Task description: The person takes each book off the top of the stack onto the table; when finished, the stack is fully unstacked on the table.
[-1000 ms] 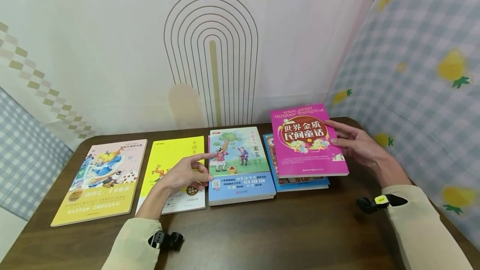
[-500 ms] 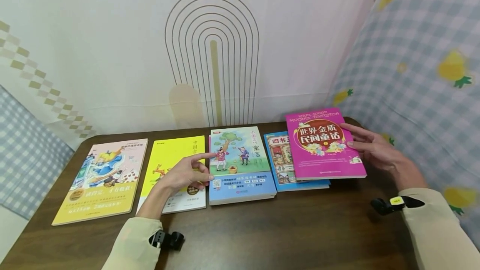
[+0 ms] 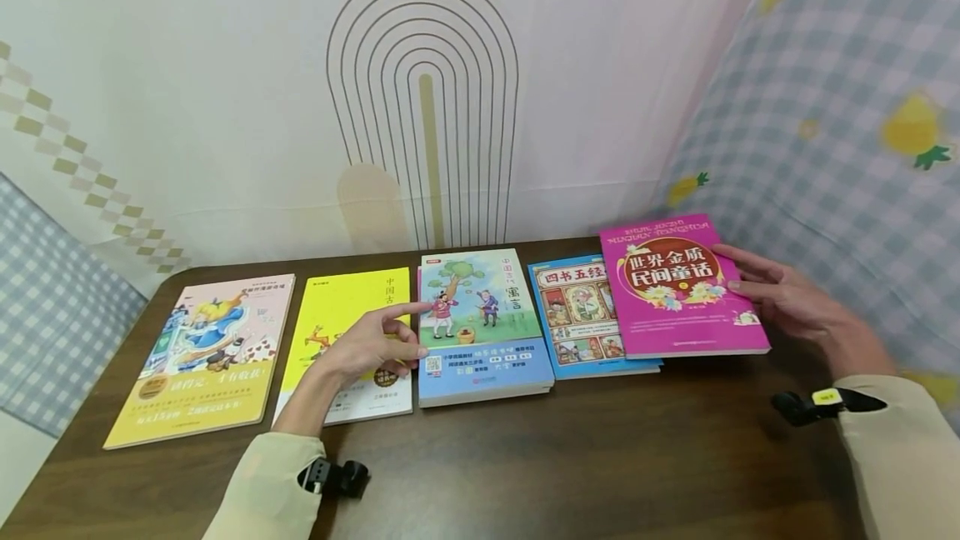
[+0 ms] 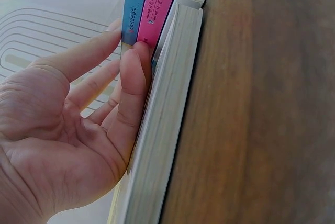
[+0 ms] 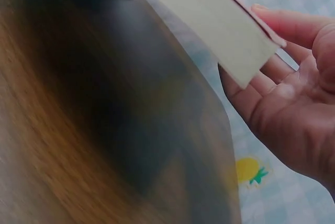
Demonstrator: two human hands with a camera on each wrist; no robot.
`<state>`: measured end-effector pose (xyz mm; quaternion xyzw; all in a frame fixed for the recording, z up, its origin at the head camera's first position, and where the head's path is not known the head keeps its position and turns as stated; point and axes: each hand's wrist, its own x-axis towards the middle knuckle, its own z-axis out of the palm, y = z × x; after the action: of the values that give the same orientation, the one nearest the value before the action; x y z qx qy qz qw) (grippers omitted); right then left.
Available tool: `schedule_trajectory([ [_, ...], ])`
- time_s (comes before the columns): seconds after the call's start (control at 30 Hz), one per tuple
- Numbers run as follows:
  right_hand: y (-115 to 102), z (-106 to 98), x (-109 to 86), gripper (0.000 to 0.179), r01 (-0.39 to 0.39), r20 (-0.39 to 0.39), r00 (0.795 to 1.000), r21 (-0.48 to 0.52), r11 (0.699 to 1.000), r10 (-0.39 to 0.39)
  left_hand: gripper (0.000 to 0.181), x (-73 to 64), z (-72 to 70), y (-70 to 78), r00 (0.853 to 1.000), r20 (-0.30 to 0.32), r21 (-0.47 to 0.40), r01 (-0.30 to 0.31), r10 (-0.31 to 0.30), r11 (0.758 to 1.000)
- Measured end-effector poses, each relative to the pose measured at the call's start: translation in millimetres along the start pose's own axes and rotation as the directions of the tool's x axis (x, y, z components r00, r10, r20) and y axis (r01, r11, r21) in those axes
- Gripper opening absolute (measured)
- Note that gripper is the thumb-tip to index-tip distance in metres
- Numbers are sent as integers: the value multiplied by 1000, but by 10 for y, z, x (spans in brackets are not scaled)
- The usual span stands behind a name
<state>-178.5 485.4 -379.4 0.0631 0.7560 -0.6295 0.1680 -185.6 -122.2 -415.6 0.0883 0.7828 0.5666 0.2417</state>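
My right hand (image 3: pixel 795 298) grips a pink book (image 3: pixel 678 286) by its right edge, thumb on the cover and fingers underneath. In the right wrist view its page block (image 5: pixel 220 30) is tilted and raised over the table. The pink book overlaps the right part of a blue comic-style book (image 3: pixel 577 315). My left hand (image 3: pixel 375 348) reaches over a yellow-and-white book (image 3: pixel 360 290), with its index finger and thumb at the left edge of a green-and-blue book (image 3: pixel 483 319). Under that one, a pink spine (image 4: pixel 158 9) shows in the left wrist view, right at the fingertips.
A pink-and-yellow book (image 3: pixel 198 365) with a girl in blue lies at the far left. The dark wooden table (image 3: pixel 525 465) extends in front of the row. White patterned cloth (image 3: pixel 600 90) hangs behind, and checked cloth (image 3: pixel 847 132) drapes at the right.
My right hand has carried the pink book to the right, uncovering more of the blue comic-style book. The left hand stays in place beside the green-and-blue book.
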Motion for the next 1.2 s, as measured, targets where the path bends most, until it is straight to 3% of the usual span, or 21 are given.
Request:
schedule_trajectory([
  [0.57, 182, -440, -73, 69, -10, 34, 999, -55, 998, 12, 73, 15, 9, -17, 1000, 12, -12, 8, -8, 1000],
  [1.2, 314, -468, 85, 67, -98, 70, 992, -135, 986, 108, 73, 3, -8, -17, 1000, -2, 2, 11, -11, 1000],
])
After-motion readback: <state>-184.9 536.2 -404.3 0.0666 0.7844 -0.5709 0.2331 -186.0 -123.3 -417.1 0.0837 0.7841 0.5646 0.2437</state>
